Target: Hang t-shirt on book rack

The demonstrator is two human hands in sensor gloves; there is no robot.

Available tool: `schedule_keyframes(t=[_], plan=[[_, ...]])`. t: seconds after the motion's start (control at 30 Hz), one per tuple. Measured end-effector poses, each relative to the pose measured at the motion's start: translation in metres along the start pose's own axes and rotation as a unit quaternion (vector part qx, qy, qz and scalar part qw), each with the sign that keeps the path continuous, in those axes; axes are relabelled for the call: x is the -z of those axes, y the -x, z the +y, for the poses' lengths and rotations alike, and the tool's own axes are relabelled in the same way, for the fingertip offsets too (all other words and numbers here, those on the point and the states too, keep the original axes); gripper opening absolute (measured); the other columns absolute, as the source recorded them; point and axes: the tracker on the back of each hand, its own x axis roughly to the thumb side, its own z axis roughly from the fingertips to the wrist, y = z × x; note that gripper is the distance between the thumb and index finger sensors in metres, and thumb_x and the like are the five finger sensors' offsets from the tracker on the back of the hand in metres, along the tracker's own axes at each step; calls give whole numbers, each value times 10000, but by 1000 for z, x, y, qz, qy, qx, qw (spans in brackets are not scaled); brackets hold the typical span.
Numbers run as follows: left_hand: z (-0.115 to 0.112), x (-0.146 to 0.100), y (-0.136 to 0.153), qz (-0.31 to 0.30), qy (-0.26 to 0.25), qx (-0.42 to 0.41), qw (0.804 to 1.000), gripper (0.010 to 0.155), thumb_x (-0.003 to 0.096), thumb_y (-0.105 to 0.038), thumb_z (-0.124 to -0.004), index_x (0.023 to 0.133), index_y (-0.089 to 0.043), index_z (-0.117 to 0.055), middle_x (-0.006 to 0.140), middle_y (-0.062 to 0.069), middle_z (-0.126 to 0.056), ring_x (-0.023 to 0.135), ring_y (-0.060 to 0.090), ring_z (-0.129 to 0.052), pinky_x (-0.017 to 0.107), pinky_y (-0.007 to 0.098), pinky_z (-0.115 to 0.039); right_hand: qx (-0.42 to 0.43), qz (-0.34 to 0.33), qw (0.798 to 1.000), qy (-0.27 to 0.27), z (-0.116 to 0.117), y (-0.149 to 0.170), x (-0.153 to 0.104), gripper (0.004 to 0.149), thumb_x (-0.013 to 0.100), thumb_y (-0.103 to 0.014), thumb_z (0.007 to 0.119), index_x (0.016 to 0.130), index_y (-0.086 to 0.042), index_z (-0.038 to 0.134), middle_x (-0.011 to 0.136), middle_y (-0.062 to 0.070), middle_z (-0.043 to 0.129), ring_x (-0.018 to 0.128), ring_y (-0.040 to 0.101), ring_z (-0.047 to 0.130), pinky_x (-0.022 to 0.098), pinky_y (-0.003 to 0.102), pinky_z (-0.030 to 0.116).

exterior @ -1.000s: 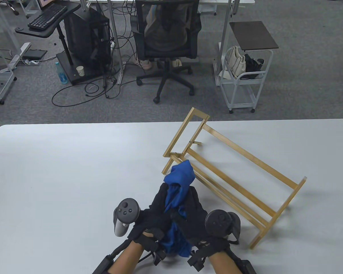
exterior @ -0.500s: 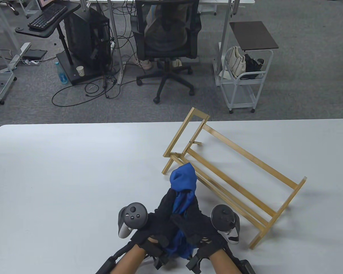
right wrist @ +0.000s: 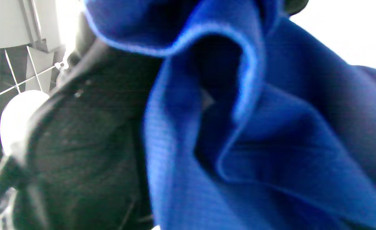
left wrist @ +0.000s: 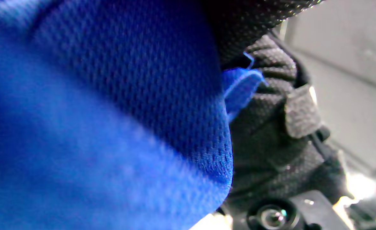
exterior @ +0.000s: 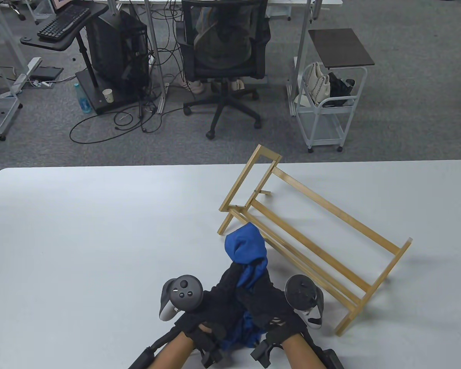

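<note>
A blue mesh t-shirt [exterior: 247, 246] is bunched up between both hands above the table's near edge. My left hand [exterior: 219, 296] and my right hand [exterior: 263, 298] both grip it, palms facing each other. A loose lump of fabric stands up past the fingertips, next to the rack's left end. The wooden book rack [exterior: 315, 238] stands on the table to the right, running from back left to front right. The shirt fills the left wrist view [left wrist: 111, 127] and the right wrist view [right wrist: 255, 143].
The white table [exterior: 80, 238] stretches to the left and back. Behind it on the floor are an office chair [exterior: 224, 57], a white cart [exterior: 326, 111] and a computer stand [exterior: 115, 57].
Both hands have drawn a little closer together and toward the near edge with the shirt. The fabric lump has shifted slightly right and lower. The rack has not moved.
</note>
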Motion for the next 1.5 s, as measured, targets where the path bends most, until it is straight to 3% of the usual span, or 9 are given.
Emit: schedule_keyframes(t=[0.27,0.63,0.83,1.5], plan=[[0,-2,0,-1,7,-20,1000,881,573,-297,-820,1098,-405,-121,1212,112,-239,1122,398,-525,762,565,-631,-41,-6,999,29,-5,0,-1,819,568,-341,768,1117,-232,170,1109,297,362,929,542,649,633,599,697],[7,-10,1,1,12,-21,1000,830,583,-312,-810,1115,-410,-180,1213,106,-322,1118,374,-592,758,572,-635,-76,-15,995,69,-9,-1,-4,741,545,-333,833,1120,-201,384,1014,266,614,713,434,887,479,493,832],[13,-14,1,3,12,-10,1000,807,593,-348,-802,1124,-416,-197,1222,104,-347,1122,366,-607,753,591,-627,-78,-25,993,85,-9,-1,-4,699,543,-335,849,1107,-214,455,994,243,660,684,410,910,460,479,840],[48,-32,10,15,-71,18,997,744,600,-479,-770,1150,-410,-273,1218,118,-444,1102,390,-628,733,631,-620,-96,-53,984,142,-29,-15,-4,669,549,-333,846,1101,-251,476,1014,219,650,711,414,888,487,495,822]])
